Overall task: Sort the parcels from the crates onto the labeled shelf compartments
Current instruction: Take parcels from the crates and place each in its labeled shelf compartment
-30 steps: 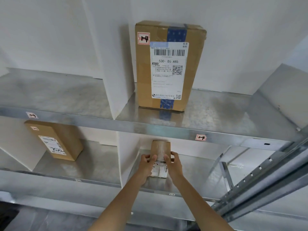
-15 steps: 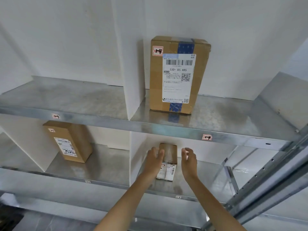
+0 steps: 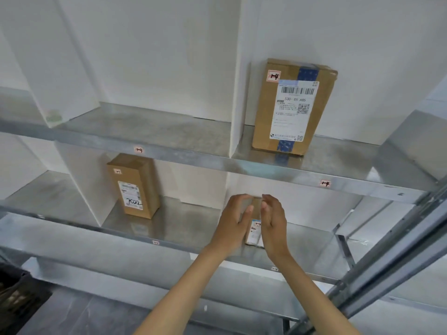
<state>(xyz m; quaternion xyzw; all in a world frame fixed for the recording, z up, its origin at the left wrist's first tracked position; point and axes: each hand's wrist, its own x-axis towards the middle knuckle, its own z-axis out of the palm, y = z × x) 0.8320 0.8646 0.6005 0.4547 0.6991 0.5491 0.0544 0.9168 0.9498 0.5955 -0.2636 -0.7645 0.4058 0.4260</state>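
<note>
Head view: 1 second ago both hands gripped the small parcel (image 3: pixel 255 232). Now the left hand (image 3: pixel 231 222) and right hand (image 3: pixel 274 224) have let go, fingers (image 3: pixel 270 201) loose and released on either side of it. It stands upright in the lower shelf's (image 3: pixel 304 240) right compartment, so this placement looks finished.

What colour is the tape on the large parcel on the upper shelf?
Blue tape on the brown large parcel; the head view shows it clearly.
</note>
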